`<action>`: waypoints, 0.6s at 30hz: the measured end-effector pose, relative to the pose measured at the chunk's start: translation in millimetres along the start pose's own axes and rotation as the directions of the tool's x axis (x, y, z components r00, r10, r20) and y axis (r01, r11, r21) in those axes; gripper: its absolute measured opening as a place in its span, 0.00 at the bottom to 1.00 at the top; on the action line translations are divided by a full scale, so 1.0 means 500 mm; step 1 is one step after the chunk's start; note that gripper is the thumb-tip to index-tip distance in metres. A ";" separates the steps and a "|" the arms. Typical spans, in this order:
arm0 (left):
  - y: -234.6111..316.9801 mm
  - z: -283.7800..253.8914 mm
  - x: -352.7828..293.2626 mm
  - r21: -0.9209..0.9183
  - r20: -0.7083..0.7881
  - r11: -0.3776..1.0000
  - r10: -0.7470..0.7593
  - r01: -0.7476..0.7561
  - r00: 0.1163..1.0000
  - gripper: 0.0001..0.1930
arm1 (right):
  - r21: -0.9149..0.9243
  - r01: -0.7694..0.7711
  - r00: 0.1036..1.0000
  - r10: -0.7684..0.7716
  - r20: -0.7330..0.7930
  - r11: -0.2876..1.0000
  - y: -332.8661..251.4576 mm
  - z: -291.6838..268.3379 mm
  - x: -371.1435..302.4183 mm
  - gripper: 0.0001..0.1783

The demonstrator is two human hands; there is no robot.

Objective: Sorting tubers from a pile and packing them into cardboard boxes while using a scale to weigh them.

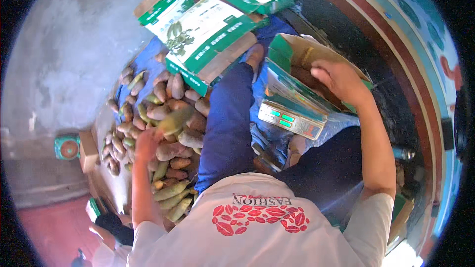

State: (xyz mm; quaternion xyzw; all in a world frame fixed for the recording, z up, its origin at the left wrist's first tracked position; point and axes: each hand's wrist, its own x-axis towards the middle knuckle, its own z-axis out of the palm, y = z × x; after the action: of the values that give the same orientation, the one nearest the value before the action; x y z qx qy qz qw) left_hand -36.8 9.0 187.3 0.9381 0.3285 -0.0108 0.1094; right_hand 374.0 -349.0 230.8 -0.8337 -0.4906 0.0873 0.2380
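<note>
Left hand (147, 143) is apparently gripping a greenish root (177, 119) — right hand (339, 80), half-curled, is overhanging a carton (304, 52) gaping, presumably for access.

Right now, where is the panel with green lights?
In the head view, the panel sits right of centre, just below the open carton.

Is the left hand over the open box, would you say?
No: the left hand is over the vegetables, the right hand over the box.

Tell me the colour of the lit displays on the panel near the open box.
Green. The lit displays show best in the head view, the only one.
</note>
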 end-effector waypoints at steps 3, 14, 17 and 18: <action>0.097 -0.092 0.047 -0.083 -0.134 0.995 -0.068 0.057 0.989 0.18 | 0.028 -0.069 0.992 0.072 -0.101 0.997 0.023 -0.019 0.007 0.21; 0.444 -0.125 0.193 -0.514 -0.215 0.795 0.244 -0.322 0.946 0.16 | 0.208 0.033 0.943 0.039 -0.332 0.978 0.033 -0.033 0.001 0.17; 0.541 -0.101 0.231 -0.406 -0.131 0.807 0.414 -0.430 0.901 0.18 | 0.179 0.022 0.938 0.042 -0.343 0.984 0.030 -0.032 -0.005 0.17; 0.563 -0.081 0.247 -0.409 -0.090 0.795 0.454 -0.448 0.886 0.19 | 0.177 0.028 0.941 0.034 -0.337 0.984 0.032 -0.032 -0.004 0.17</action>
State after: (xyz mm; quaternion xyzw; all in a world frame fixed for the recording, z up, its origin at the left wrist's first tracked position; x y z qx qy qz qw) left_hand 232.1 -120.8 271.0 0.9433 0.0893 0.0801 0.3095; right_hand 391.2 -362.2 236.7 -0.8121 -0.4313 -0.0131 0.3928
